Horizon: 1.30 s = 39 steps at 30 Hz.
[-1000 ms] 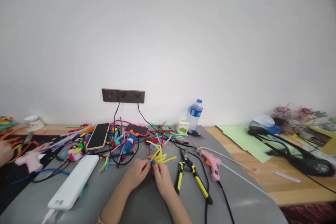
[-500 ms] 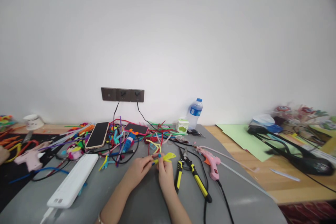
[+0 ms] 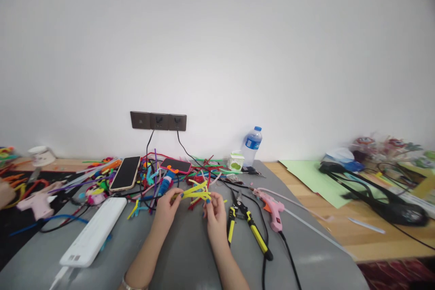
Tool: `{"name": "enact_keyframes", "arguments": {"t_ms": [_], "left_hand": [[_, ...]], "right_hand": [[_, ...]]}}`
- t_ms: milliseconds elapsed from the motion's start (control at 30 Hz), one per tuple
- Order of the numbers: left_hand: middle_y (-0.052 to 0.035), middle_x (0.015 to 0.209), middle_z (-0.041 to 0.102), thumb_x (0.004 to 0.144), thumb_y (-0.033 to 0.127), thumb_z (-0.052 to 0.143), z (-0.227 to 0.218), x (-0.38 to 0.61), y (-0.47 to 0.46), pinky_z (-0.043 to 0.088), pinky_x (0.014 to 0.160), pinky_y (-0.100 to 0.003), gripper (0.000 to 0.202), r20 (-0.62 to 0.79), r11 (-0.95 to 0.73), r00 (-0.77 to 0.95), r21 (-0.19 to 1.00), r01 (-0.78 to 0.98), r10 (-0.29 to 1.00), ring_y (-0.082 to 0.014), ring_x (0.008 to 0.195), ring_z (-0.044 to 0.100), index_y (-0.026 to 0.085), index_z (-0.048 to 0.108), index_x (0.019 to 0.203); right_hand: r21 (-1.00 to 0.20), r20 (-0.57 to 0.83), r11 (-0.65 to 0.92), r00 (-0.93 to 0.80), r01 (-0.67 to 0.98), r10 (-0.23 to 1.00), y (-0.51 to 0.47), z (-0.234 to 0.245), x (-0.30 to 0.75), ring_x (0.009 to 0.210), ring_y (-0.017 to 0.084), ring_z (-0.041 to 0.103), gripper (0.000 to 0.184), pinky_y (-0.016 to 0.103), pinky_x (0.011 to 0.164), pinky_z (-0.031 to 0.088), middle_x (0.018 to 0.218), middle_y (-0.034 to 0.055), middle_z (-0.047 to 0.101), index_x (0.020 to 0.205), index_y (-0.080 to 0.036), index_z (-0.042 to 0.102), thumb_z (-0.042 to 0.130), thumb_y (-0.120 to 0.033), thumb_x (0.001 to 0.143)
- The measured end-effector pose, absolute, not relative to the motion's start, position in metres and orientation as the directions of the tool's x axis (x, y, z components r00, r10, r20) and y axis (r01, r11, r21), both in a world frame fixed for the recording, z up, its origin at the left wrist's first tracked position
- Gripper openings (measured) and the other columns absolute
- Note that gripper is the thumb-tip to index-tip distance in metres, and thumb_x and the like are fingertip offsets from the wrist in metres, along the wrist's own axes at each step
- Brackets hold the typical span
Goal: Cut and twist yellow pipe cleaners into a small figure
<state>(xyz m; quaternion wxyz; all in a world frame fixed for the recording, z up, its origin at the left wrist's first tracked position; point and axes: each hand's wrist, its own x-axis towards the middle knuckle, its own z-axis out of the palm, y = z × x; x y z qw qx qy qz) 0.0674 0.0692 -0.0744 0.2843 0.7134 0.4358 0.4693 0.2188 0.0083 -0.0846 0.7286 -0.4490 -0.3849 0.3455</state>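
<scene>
Several yellow pipe cleaners (image 3: 194,192) stretch between my two hands above the grey table (image 3: 190,253). The fingers of my left hand (image 3: 166,208) pinch their left end. At the right end, the thumb and fingers of my right hand (image 3: 215,210) close on them. Loose pipe cleaners in many colours lie in a heap just beyond. Close to the right of my right hand are yellow-and-black pliers (image 3: 251,222), lying with their handles spread. A blue pipe-cleaner figure (image 3: 166,182) rests beyond my left hand.
Right of the pliers lies a pink glue gun (image 3: 273,210) with its cord. A water bottle (image 3: 252,145) and small green-white box (image 3: 235,161) stand by the wall. Left are a phone (image 3: 125,173), a white power bank (image 3: 93,231) and another person's hand (image 3: 5,194).
My hands have drawn apart, the left one moving left. The yellow pipe cleaners, earlier bunched at my right hand, now span the gap between both hands.
</scene>
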Motion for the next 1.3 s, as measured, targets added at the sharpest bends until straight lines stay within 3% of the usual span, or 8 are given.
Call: {"name": "enact_keyframes", "arguments": {"t_ms": [233, 433, 800, 900, 1000, 1100, 1200, 1300], "left_hand": [[-0.0080, 0.092, 0.073, 0.082, 0.025, 0.049, -0.075, 0.066, 0.072, 0.052, 0.080, -0.035, 0.022, 0.510, -0.550, 0.216, 0.712, 0.436, 0.832, -0.0229, 0.089, 0.067, 0.019, 0.070, 0.081], [-0.0076, 0.086, 0.070, 0.083, 0.026, 0.048, -0.077, 0.065, 0.072, 0.052, 0.077, -0.035, 0.021, 0.510, -0.537, 0.195, 0.707, 0.460, 0.838, -0.0230, 0.085, 0.066, 0.019, 0.068, 0.083], [-0.0058, 0.087, 0.065, 0.082, 0.016, 0.041, -0.071, 0.068, 0.069, 0.052, 0.076, -0.032, 0.017, 0.543, -0.580, 0.214, 0.704, 0.411, 0.812, -0.0203, 0.084, 0.064, 0.019, 0.056, 0.089], [-0.0061, 0.087, 0.065, 0.078, 0.010, 0.041, -0.067, 0.069, 0.066, 0.051, 0.081, -0.036, 0.021, 0.558, -0.621, 0.283, 0.636, 0.459, 0.780, -0.0213, 0.087, 0.063, 0.019, 0.057, 0.088], [-0.0062, 0.099, 0.068, 0.065, -0.004, 0.037, -0.066, 0.072, 0.061, 0.036, 0.102, -0.051, 0.043, 0.513, -0.637, 0.392, 0.498, 0.588, 0.763, -0.0241, 0.106, 0.058, 0.021, 0.060, 0.091], [-0.0039, 0.121, 0.065, 0.062, -0.010, 0.032, -0.069, 0.076, 0.056, 0.013, 0.111, -0.062, 0.068, 0.434, -0.625, 0.462, 0.400, 0.670, 0.773, -0.0234, 0.129, 0.044, 0.026, 0.059, 0.113], [-0.0046, 0.127, 0.062, 0.067, -0.011, 0.030, -0.075, 0.080, 0.053, 0.009, 0.111, -0.064, 0.075, 0.347, -0.624, 0.520, 0.368, 0.690, 0.780, -0.0221, 0.133, 0.040, 0.027, 0.051, 0.128], [-0.0055, 0.122, 0.064, 0.070, -0.009, 0.033, -0.078, 0.082, 0.053, 0.012, 0.112, -0.062, 0.071, 0.332, -0.612, 0.516, 0.353, 0.708, 0.789, -0.0219, 0.125, 0.047, 0.026, 0.050, 0.129]], "right_hand": [[-0.928, 0.273, 0.362, 0.502, -0.086, 0.821, 0.008, -0.093, 0.222, 0.053, 0.013, 0.045, 0.023, 0.024, 0.050, 0.034, 0.070, -0.0039, 0.050, 0.107, -0.023, 0.049, 0.051, -0.033, 0.086], [-0.929, 0.315, 0.369, 0.582, 0.028, 0.749, 0.007, -0.095, 0.225, 0.068, 0.017, 0.054, 0.022, 0.027, 0.060, 0.041, 0.079, 0.0007, 0.056, 0.105, -0.021, 0.052, 0.047, -0.034, 0.088], [-0.943, 0.284, 0.333, 0.509, -0.005, 0.812, 0.005, -0.093, 0.223, 0.068, 0.018, 0.053, 0.018, 0.027, 0.060, 0.040, 0.078, 0.0006, 0.056, 0.101, -0.022, 0.052, 0.048, -0.034, 0.087], [-0.946, 0.270, 0.325, 0.498, -0.024, 0.824, 0.005, -0.092, 0.223, 0.068, 0.018, 0.052, 0.019, 0.027, 0.060, 0.039, 0.076, -0.0002, 0.054, 0.101, -0.023, 0.051, 0.048, -0.035, 0.087], [-0.945, 0.265, 0.324, 0.497, -0.035, 0.826, 0.005, -0.090, 0.223, 0.067, 0.017, 0.051, 0.020, 0.028, 0.061, 0.039, 0.076, -0.0004, 0.053, 0.100, -0.023, 0.051, 0.049, -0.037, 0.086], [-0.944, 0.262, 0.327, 0.491, -0.051, 0.831, 0.005, -0.089, 0.223, 0.064, 0.017, 0.048, 0.021, 0.027, 0.059, 0.038, 0.075, -0.0008, 0.052, 0.100, -0.022, 0.051, 0.048, -0.038, 0.086], [-0.944, 0.254, 0.325, 0.494, -0.062, 0.832, 0.006, -0.089, 0.222, 0.061, 0.016, 0.045, 0.021, 0.027, 0.057, 0.037, 0.071, -0.0021, 0.049, 0.100, -0.022, 0.051, 0.049, -0.038, 0.086], [-0.940, 0.255, 0.333, 0.502, -0.070, 0.826, 0.006, -0.088, 0.222, 0.061, 0.016, 0.047, 0.021, 0.027, 0.057, 0.038, 0.072, -0.0015, 0.051, 0.099, -0.022, 0.052, 0.049, -0.038, 0.085]]}}
